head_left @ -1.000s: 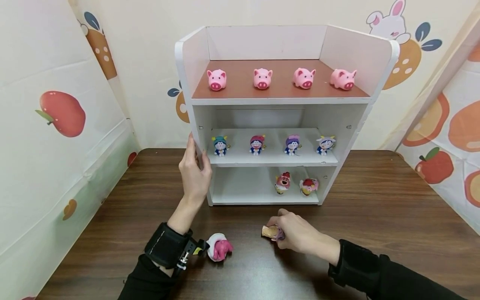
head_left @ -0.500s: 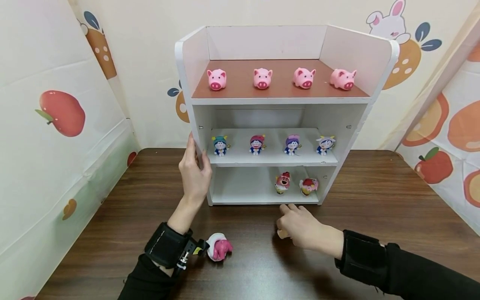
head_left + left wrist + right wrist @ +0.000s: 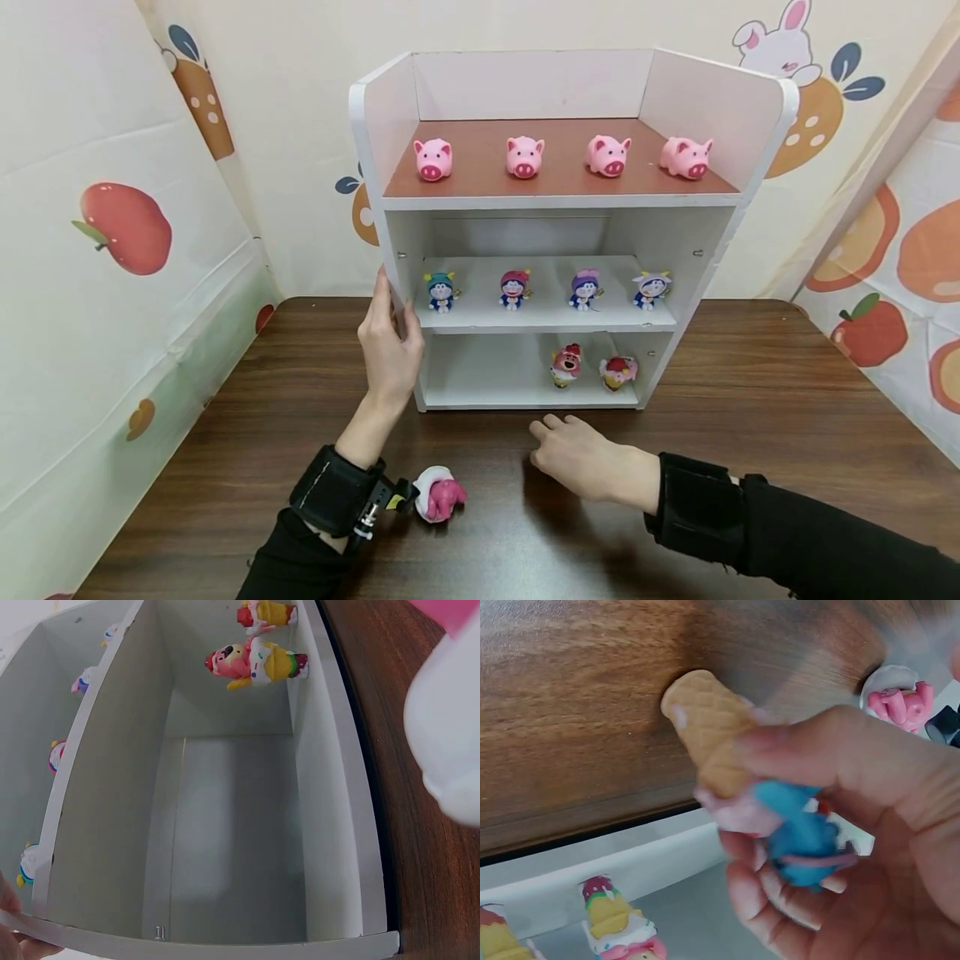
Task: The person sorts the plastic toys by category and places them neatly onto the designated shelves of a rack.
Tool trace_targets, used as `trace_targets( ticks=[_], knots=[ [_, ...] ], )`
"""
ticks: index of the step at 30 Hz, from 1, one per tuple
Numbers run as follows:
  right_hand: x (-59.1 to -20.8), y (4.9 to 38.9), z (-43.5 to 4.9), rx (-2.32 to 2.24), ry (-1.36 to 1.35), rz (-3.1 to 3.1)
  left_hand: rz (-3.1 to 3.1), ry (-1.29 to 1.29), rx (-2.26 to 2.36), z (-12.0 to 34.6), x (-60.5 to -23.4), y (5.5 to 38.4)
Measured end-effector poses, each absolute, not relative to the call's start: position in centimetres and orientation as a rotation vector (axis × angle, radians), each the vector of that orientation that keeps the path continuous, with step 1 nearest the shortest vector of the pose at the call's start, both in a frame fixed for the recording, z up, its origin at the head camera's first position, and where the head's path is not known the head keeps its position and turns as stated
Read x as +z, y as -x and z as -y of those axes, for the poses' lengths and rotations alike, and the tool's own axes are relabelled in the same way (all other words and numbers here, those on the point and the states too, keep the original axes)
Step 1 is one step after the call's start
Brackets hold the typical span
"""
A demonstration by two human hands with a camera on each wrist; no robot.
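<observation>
My left hand [image 3: 392, 350] holds the left side panel of a white shelf unit [image 3: 367, 125], thumb and fingers on either side of its edge. Below the front of the shelf, my right hand [image 3: 581, 462] grips a small ice-cream-cone figurine [image 3: 712, 742]; the hand hides it in the head view. In the right wrist view this figurine has a tan waffle cone, pink cream and a blue character on top. Next to my left wrist lies a pink-and-white figurine [image 3: 440, 495]. Two cone figurines, a bear-faced one [image 3: 566, 367] and a red-and-pink one [image 3: 618, 373], stand at the bottom level's right.
Several pink pig figurines [image 3: 525, 158] line the top level. On the middle level stand several small blue figures [image 3: 513, 290] in coloured hats. Patterned sheets [image 3: 120, 350] hang behind and beside the brown wooden table [image 3: 750, 400].
My right hand shifts right, then back left, turning the cone figurine until it is out of sight in the head view. The left hand stays on the shelf panel.
</observation>
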State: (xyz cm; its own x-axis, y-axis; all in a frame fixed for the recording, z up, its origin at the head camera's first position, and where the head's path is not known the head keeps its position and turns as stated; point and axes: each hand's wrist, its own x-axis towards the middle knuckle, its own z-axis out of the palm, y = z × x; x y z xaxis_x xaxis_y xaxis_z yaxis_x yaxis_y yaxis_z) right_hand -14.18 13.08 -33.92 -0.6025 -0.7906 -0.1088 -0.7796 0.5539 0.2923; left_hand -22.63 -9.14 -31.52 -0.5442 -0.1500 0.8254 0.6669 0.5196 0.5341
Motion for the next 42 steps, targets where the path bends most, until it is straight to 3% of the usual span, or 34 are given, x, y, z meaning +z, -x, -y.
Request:
trace_targets(
  ticks=[15, 30, 42],
  knots=[
    [-33.4, 14.8, -14.8, 0.196, -1.392, 2.868, 1.858, 0.426, -1.139, 9.1, -31.5, 22.6],
    [-33.8, 13.9, -16.4, 0.540, -0.949, 2.889, 1.859, 0.424, -1.133, 9.1, -31.5, 22.5],
    [-35.1, 13.8, -16.7, 0.771, -0.960, 2.751, 1.865, 0.423, -1.136, 9.1, -31.5, 22.6]
  ],
)
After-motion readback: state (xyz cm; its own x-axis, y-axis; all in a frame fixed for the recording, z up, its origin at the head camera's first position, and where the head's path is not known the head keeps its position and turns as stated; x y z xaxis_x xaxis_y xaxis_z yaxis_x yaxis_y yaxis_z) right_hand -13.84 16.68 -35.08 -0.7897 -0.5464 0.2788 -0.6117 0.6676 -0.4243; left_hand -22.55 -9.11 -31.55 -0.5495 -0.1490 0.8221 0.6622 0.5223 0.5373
